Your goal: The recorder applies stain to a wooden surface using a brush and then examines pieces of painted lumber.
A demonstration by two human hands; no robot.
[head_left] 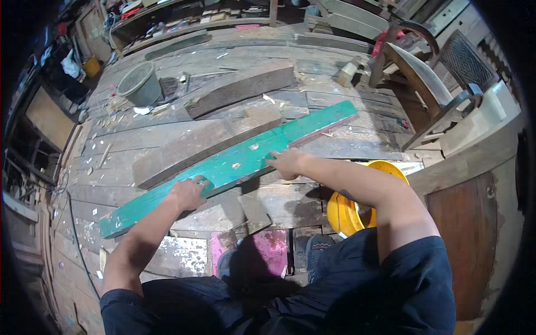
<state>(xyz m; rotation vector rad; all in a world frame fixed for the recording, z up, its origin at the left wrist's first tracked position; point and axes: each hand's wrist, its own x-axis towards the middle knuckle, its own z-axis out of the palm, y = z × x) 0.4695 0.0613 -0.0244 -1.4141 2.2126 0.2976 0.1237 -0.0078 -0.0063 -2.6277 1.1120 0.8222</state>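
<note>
A long green painted plank (234,156), scuffed with pale patches, lies diagonally across the wooden floor in front of me. My left hand (188,193) grips it left of the middle, fingers curved over the near edge. Further right, my right hand (283,164) holds the same edge, fingers bent over the board. Just behind the plank is a thick brown timber (184,148), and a second, curved timber (240,89) lies farther back. A short board piece (252,215) lies below the plank between my hands.
A yellow bucket (340,215) sits by my right leg, a grey bucket (134,84) at back left. At right stand a wooden chair (419,84) and panel (458,234). A dark cable (84,251) runs along the left; a cluttered shelf (195,28) spans the back.
</note>
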